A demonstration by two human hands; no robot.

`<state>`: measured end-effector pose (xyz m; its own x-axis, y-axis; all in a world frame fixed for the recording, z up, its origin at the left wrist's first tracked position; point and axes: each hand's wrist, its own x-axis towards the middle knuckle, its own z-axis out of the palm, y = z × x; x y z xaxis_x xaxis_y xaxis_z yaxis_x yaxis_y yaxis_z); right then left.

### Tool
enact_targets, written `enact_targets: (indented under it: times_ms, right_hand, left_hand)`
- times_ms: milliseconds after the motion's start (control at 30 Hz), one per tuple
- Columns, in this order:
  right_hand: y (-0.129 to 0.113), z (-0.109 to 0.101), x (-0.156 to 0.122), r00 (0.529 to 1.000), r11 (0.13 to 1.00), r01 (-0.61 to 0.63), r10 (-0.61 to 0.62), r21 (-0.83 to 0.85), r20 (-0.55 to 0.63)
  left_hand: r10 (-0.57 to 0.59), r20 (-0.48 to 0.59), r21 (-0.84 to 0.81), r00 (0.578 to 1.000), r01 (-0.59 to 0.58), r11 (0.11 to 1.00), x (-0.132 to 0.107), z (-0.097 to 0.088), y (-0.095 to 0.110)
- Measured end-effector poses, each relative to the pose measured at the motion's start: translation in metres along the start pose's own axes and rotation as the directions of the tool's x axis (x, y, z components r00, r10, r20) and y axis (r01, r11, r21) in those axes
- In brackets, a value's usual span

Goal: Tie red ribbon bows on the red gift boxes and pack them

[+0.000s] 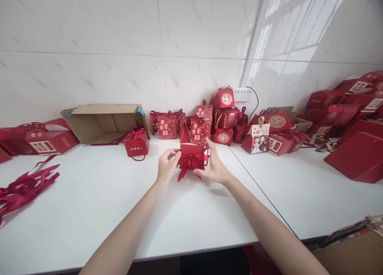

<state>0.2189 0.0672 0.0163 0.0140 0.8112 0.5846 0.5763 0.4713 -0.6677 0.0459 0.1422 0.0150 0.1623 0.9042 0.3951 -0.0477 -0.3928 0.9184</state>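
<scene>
A small red gift box (192, 150) with a satin ribbon bow (191, 160) on its front stands on the white table between my hands. Ribbon tails hang down below the bow, and a cord handle shows at the side. My left hand (168, 163) has its thumb and fingers closed at the box's left edge. On the other side, my right hand (217, 165) is spread in a C shape round the right edge. Its thumb lies by the lower front corner and its fingers point up; whether they press on the box I cannot tell.
Behind stand red patterned gift bags (167, 127) and stacked red boxes (224, 115). An open cardboard carton (104, 125) and a bow-tied box (136, 143) are to the left, with loose ribbons (26, 187) nearer. More boxes (356, 147) pile up at right, by a power strip (241, 94).
</scene>
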Motion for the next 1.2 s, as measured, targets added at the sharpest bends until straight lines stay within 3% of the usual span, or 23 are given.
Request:
enact_targets:
  times_ms: [67, 200, 333, 400, 467, 567, 633, 667, 733, 833, 900, 933, 1000, 1067, 1133, 1200]
  right_hand:
    - [-0.001, -0.003, 0.000, 0.994, 0.991, 0.062, -0.051, -0.120, 0.095]
    - [0.001, -0.007, -0.001, 0.984, 0.981, 0.055, -0.022, -0.184, 0.179]
    - [0.005, -0.007, -0.001, 0.989, 0.981, 0.014, 0.015, -0.192, 0.148]
    - [0.007, -0.006, 0.000, 0.995, 0.982, 0.010, 0.009, -0.190, 0.096]
    - [0.010, -0.005, 0.001, 0.999, 0.981, 0.041, -0.033, -0.192, 0.041]
    - [0.013, -0.003, 0.001, 0.995, 0.976, 0.086, -0.093, -0.201, -0.027]
    - [0.013, -0.001, 0.001, 0.992, 0.974, 0.097, -0.110, -0.206, -0.055]
    - [0.012, -0.001, 0.000, 0.991, 0.974, 0.097, -0.114, -0.203, -0.072]
    - [0.007, 0.001, 0.000, 0.986, 0.984, 0.069, -0.093, -0.167, -0.140]
    - [-0.002, -0.005, 0.006, 0.957, 0.991, -0.121, 0.130, 0.049, -0.261]
    - [-0.011, -0.018, 0.014, 0.918, 0.908, -0.281, 0.349, 0.311, -0.190]
    - [-0.018, -0.028, 0.018, 0.891, 0.820, -0.356, 0.443, 0.449, -0.103]
    - [-0.034, -0.056, 0.026, 0.822, 0.585, -0.463, 0.564, 0.666, 0.076]
    - [-0.054, -0.093, 0.025, 0.755, 0.398, -0.485, 0.640, 0.779, 0.143]
    - [-0.077, -0.132, 0.011, 0.714, 0.347, -0.454, 0.693, 0.821, 0.101]
    - [-0.097, -0.170, -0.017, 0.687, 0.385, -0.404, 0.727, 0.830, -0.002]
  left_hand:
    - [0.005, 0.025, -0.003, 1.000, -0.005, 1.000, -0.001, 0.001, 0.001]
    - [0.029, 0.052, -0.007, 0.998, -0.029, 1.000, -0.003, 0.004, 0.001]
    - [0.085, 0.016, 0.008, 0.996, -0.085, 0.996, -0.005, 0.005, 0.003]
    - [0.185, 0.004, 0.082, 0.983, -0.185, 0.979, -0.008, 0.005, 0.005]
    - [0.359, 0.047, 0.210, 0.932, -0.360, 0.909, -0.011, 0.004, 0.007]
    - [0.590, 0.219, 0.347, 0.777, -0.627, 0.697, -0.017, 0.002, 0.009]
    - [0.659, 0.303, 0.358, 0.688, -0.723, 0.591, -0.019, 0.002, 0.009]
    - [0.676, 0.303, 0.361, 0.672, -0.737, 0.571, -0.019, 0.002, 0.009]
    - [0.680, 0.212, 0.385, 0.702, -0.700, 0.602, -0.017, 0.002, 0.009]
    - [0.578, 0.008, 0.411, 0.816, -0.530, 0.742, -0.010, 0.000, 0.008]
    - [0.491, -0.051, 0.397, 0.870, -0.433, 0.809, -0.006, -0.002, 0.005]
    - [0.459, -0.050, 0.392, 0.887, -0.405, 0.826, -0.005, -0.003, 0.003]
    - [0.420, 0.016, 0.401, 0.907, -0.391, 0.829, -0.004, -0.005, -0.004]
    - [0.395, 0.142, 0.433, 0.908, -0.416, 0.800, -0.005, -0.007, -0.011]
    - [0.388, 0.264, 0.461, 0.883, -0.469, 0.753, -0.006, -0.007, -0.019]
    - [0.413, 0.331, 0.472, 0.849, -0.528, 0.706, -0.005, -0.006, -0.024]
